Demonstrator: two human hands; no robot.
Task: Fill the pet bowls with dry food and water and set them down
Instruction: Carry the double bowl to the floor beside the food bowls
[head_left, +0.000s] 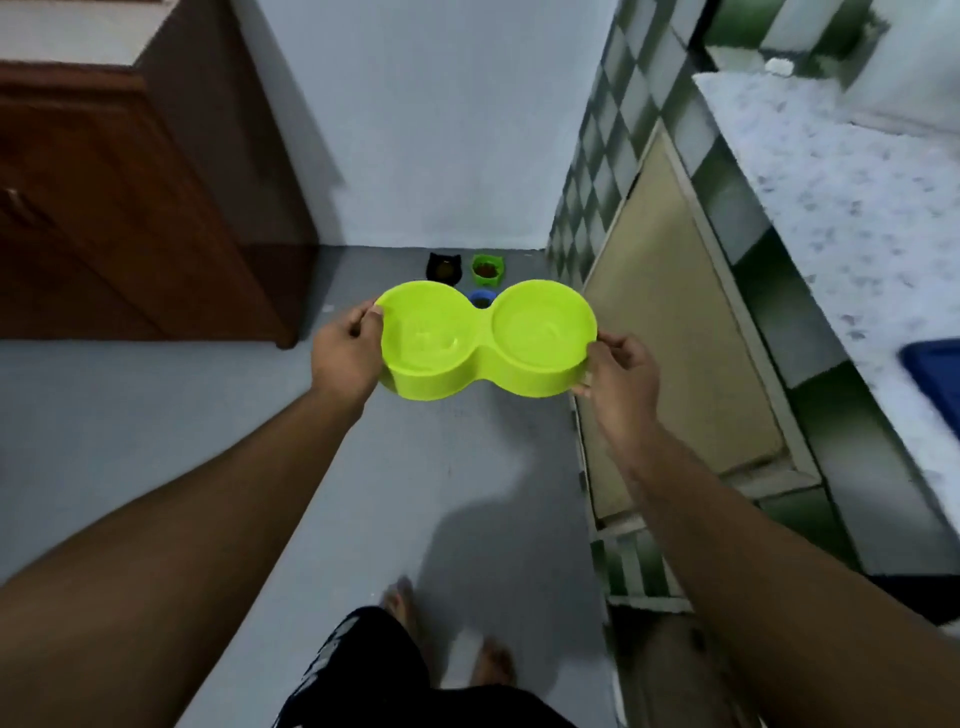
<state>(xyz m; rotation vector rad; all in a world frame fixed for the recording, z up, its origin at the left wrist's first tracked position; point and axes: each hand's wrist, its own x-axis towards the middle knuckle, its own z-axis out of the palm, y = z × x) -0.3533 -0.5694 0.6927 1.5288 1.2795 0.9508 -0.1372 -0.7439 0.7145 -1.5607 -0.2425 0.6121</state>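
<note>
Lime double bowl (485, 340) held level, left hand (345, 353) and right hand (621, 376) outstretched.

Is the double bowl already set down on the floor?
No, both hands, left and right, hold the double bowl by its ends above the floor.

This was a home kitchen. A speckled white stone desk (831, 218) ran along the right, its front faced with green-and-white checked tiles (597, 171) around a beige cupboard door (670, 332). A dark brown wooden cabinet (130, 208) stood at the left on the plain grey floor (156, 415). By the far wall sat small pet bowls: a black one (443, 268), a green one (487, 269) holding brown kibble, and a blue one (482, 299)
</note>
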